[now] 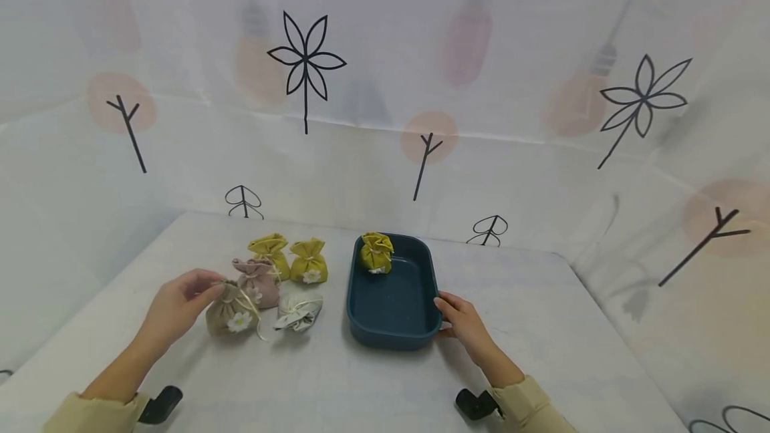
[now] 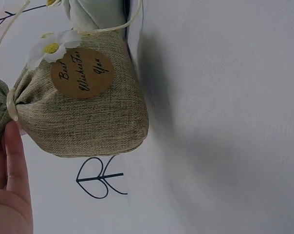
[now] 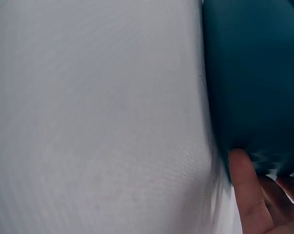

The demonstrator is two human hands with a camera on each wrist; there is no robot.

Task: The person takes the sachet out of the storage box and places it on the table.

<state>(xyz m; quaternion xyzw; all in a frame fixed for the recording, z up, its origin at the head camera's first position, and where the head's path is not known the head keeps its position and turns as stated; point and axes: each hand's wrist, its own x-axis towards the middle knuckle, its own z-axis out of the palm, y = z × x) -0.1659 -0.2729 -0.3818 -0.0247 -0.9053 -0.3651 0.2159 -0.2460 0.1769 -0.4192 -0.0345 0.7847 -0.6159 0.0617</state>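
My left hand (image 1: 179, 303) pinches the gathered neck of a brownish burlap drawstring pouch (image 1: 221, 318) at the left of the table. In the left wrist view the pouch shows a white fabric daisy (image 2: 52, 48) and a round "Best Wishes For You" tag (image 2: 82, 73). Just behind it stands a pink pouch (image 1: 263, 286). My right hand (image 1: 469, 329) holds the right side of a dark teal rectangular container (image 1: 394, 309), fingertips at the rim and thumb against the outer wall. One yellow pouch (image 1: 376, 251) sits inside, at the far left corner.
Two more yellow pouches, one at the back (image 1: 268, 247) and one nearer the container (image 1: 309, 262), stand behind the pink one. A pale grey-white pouch (image 1: 299, 313) lies on its side between the burlap pouch and the container. A printed white cloth backdrop (image 1: 373, 172) rises behind the table.
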